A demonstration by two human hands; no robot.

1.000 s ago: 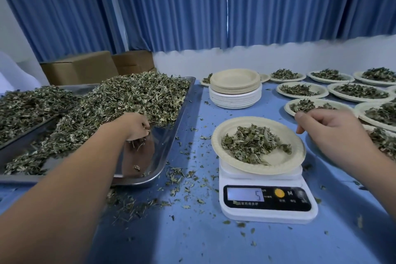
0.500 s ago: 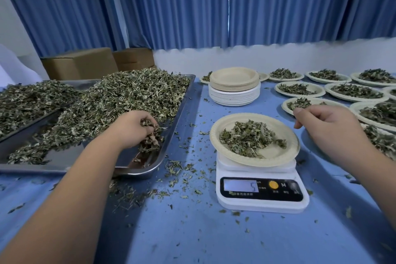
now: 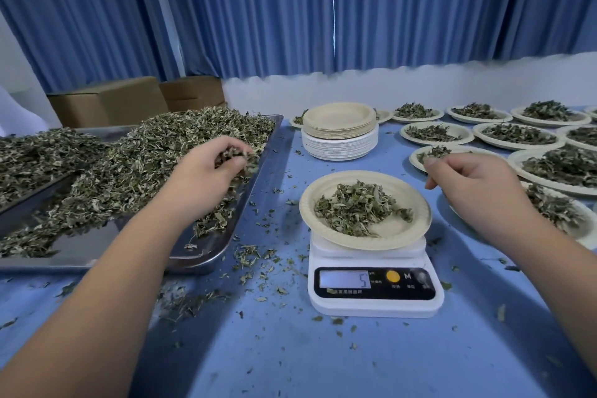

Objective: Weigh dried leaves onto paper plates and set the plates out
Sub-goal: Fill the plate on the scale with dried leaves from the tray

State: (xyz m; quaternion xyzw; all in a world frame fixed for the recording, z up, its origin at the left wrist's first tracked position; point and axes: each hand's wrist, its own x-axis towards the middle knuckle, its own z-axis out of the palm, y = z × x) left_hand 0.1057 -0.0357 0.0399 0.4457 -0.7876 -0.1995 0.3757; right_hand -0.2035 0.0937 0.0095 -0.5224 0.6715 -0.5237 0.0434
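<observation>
The left hand (image 3: pixel 206 171) is curled round a clump of leaves (image 3: pixel 231 153), lifted just above the heap at the right end of the tray (image 3: pixel 206 255). Bits hang from the fingers. Right of that grip, apart from it and past the tray's rim, the plate (image 3: pixel 416 203) sits on the scale (image 3: pixel 374 300) with a small pile of leaves in its middle; the display reads 5. The right hand (image 3: pixel 475 187) hovers just beyond the plate's right rim, not touching it, fingers curled under; I cannot tell whether it pinches anything. Behind the plate stands a stack (image 3: pixel 339 136) of empty ones, and filled plates (image 3: pixel 465 134) lie in rows to the right. Loose crumbs dot the table (image 3: pixel 323 365).
</observation>
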